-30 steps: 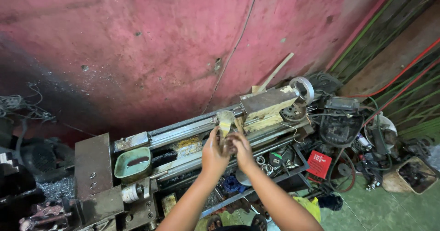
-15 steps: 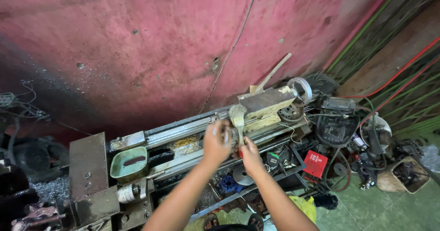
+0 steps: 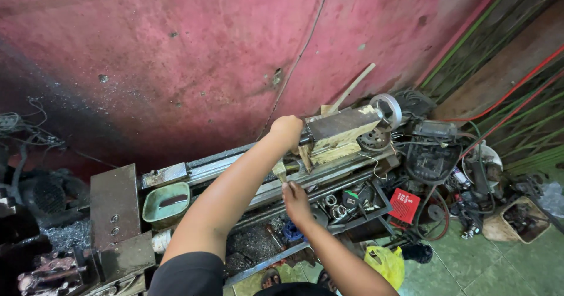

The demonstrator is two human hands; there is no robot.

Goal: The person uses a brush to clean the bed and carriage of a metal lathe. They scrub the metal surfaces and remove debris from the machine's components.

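A small metal lathe [image 3: 235,161] lies along the foot of a red wall. My left hand [image 3: 288,130] reaches over the bed and closes on the dark round part at the left end of the boxy grey-and-cream head [image 3: 341,132]. My right hand [image 3: 295,201] rests lower, fingers closed on a small handle at the front of the bed, just below a small cream block [image 3: 279,170] on the rails. What the right fingers grip is mostly hidden.
A green tray [image 3: 166,201] sits on the bed to the left beside a grey metal box [image 3: 114,205]. Metal shavings [image 3: 67,234] lie at far left. Rings, a red box [image 3: 404,205], cables, a yellow bag [image 3: 388,262] and a motor crowd the floor on the right.
My left hand has moved up and right from the cream block to the end of the boxy head. My right hand has dropped lower to the front of the bed.
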